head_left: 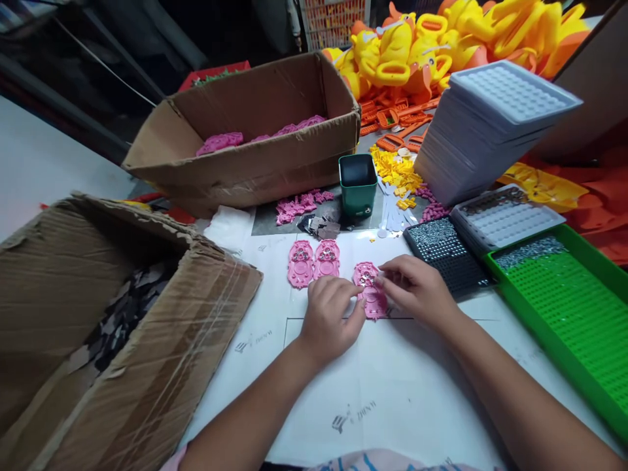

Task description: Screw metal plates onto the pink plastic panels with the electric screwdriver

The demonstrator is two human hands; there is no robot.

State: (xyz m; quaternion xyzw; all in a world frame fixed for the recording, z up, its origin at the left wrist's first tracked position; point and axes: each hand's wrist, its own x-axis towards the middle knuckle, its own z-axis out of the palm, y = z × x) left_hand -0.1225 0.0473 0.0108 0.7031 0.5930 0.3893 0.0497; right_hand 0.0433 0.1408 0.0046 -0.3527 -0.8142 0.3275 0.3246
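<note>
A pink plastic casing half lies on the white sheet between my hands, with small metallic parts in its upper section. My left hand has its thumb and index finger closed on the casing's left edge. From the right, my right hand brings thumb and fingertips together at the casing's upper right edge; whatever they pinch is too small to make out. Up and to the left, two similar pink casing halves lie side by side, also with metallic parts inside.
Cardboard boxes stand left and behind. A dark green bin stands beyond the casings, near yellow pieces. On the right are a black tray of small metal parts, a green tray and stacked white trays.
</note>
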